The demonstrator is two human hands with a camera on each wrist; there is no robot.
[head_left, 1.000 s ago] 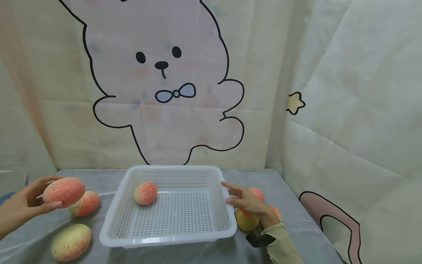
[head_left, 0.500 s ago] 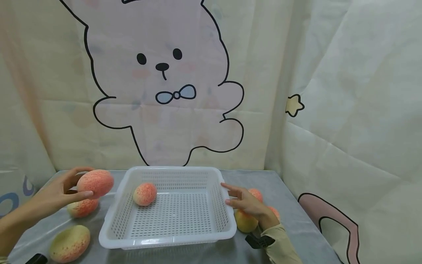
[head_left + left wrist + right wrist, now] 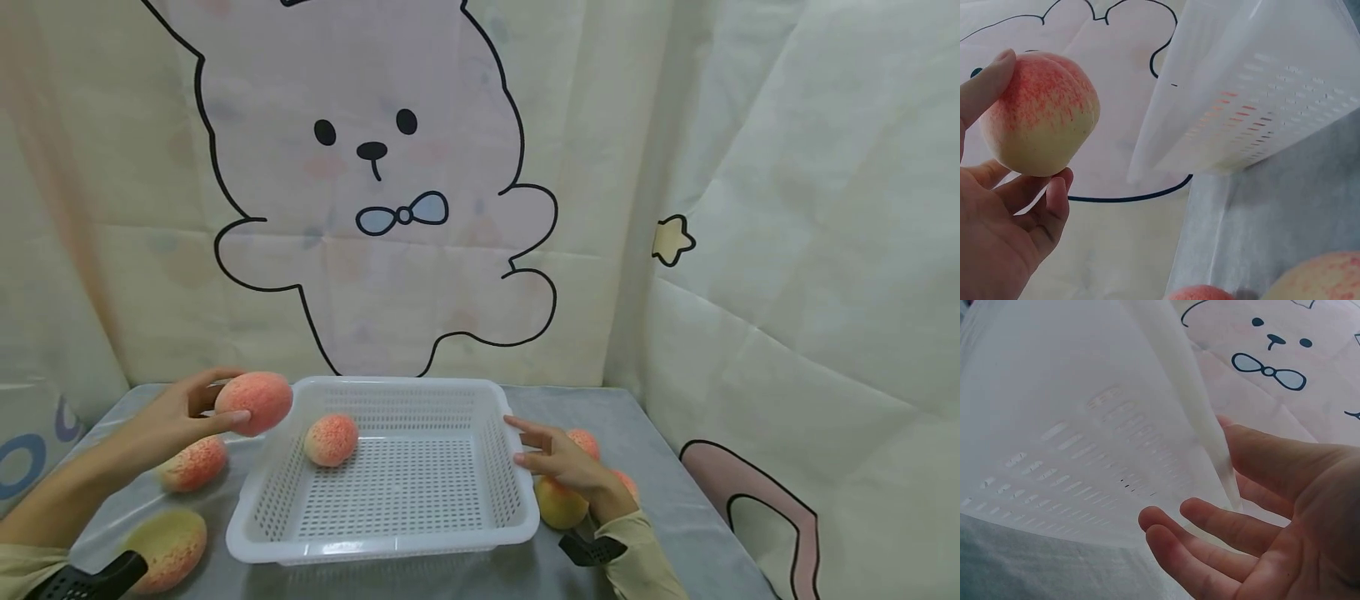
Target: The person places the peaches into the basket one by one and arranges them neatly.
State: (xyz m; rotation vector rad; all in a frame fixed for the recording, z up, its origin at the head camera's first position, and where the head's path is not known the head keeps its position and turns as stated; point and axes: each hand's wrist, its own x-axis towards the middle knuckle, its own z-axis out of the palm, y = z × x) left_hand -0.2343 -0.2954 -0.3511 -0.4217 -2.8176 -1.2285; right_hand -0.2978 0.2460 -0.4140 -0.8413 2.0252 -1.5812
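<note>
My left hand (image 3: 168,421) grips a pink-red peach (image 3: 258,403) between thumb and fingers, raised beside the left back corner of a white plastic basket (image 3: 382,547). The left wrist view shows that peach (image 3: 1041,119) with a pale yellow underside. Inside the basket, toward its left back, lies another peach (image 3: 331,440). My right hand (image 3: 566,462) holds the basket's right rim. From the right wrist, its fingers (image 3: 1210,519) lie along the outer wall while the thumb reaches over the rim.
Left of the basket, a red-speckled peach (image 3: 193,464) and a yellowish one (image 3: 171,542) lie on the grey cloth (image 3: 375,583). More peaches, one of them yellow (image 3: 561,503), sit behind and under the right hand. A printed curtain (image 3: 450,275) hangs behind the table.
My left hand has carried its peach rightward and slightly up, from the left side to the basket's left back corner. The right hand and basket have stayed put.
</note>
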